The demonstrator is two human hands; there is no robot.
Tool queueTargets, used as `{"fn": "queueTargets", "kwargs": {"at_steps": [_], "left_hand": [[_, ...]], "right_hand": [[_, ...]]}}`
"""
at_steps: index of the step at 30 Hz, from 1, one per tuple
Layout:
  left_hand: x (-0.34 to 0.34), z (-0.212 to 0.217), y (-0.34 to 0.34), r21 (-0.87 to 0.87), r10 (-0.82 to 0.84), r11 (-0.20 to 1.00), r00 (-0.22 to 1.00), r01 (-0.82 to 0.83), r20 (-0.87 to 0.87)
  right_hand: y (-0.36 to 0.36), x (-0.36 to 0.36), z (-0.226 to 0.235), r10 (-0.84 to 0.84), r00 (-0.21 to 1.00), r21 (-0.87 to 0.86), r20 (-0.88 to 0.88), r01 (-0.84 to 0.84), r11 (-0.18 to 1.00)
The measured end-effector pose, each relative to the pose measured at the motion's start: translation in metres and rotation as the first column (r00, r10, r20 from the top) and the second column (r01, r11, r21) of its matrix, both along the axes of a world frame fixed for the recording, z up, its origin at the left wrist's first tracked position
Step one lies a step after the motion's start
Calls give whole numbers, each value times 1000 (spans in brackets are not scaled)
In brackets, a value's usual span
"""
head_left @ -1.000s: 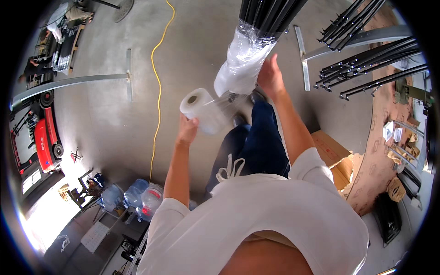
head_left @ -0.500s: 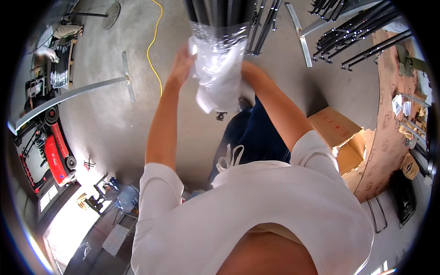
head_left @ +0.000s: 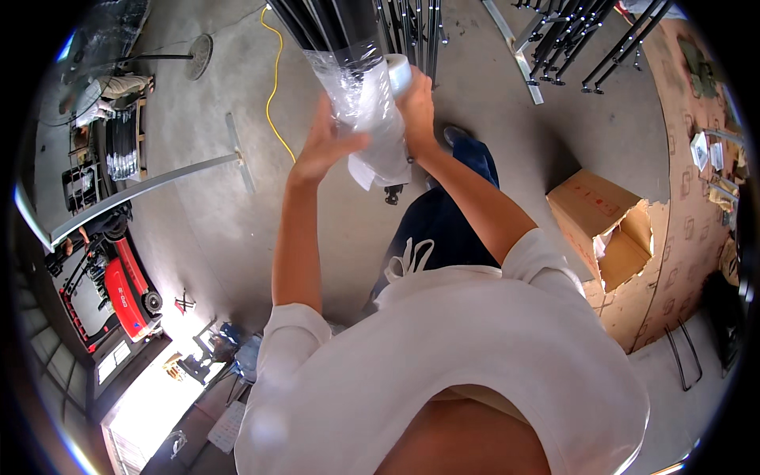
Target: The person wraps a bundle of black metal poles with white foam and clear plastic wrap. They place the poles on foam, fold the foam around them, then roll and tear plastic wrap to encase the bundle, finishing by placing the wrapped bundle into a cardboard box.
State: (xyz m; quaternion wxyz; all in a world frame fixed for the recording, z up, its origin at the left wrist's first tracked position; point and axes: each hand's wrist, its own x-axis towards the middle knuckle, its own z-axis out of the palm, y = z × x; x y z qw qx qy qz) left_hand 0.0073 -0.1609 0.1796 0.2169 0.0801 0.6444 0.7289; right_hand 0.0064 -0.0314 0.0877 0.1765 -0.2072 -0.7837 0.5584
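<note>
A bundle of black metal poles (head_left: pixel 323 25) slants down from the top edge. Clear plastic film and white wrapping (head_left: pixel 366 111) cover its lower end, and a small black fitting (head_left: pixel 392 195) sticks out underneath. My left hand (head_left: pixel 323 146) grips the wrapped part from the left, its thumb lying across the front and its other fingers partly hidden behind. On the bundle's right side, my right hand (head_left: pixel 417 111) is closed on a roll of clear film (head_left: pixel 398 74), held against the wrapping.
More black poles (head_left: pixel 566 39) rest on a metal rack (head_left: pixel 518 59) at the upper right. An open cardboard box (head_left: pixel 598 222) stands to my right beside cardboard sheeting (head_left: pixel 681 158). A yellow cord (head_left: pixel 273 87) crosses the concrete floor; a metal bar (head_left: pixel 170 178) and red machine (head_left: pixel 127 289) are left.
The bundle has tilted, its upper end swinging left. My right hand has come round to its right side with the film roll now showing. My left thumb now lies across the front.
</note>
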Motion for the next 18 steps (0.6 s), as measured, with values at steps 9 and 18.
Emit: {"fn": "queueTargets", "kwargs": {"at_steps": [9,18], "left_hand": [[-21,-7,16,-320,-64,946,997,51,-31],[16,-20,35,-58,4,998,998,-8,-70]], "right_hand": [[82,97,49,157,971,-158,182,-129,979],[31,147,83,455,891,-75,-7,-454,888]]}}
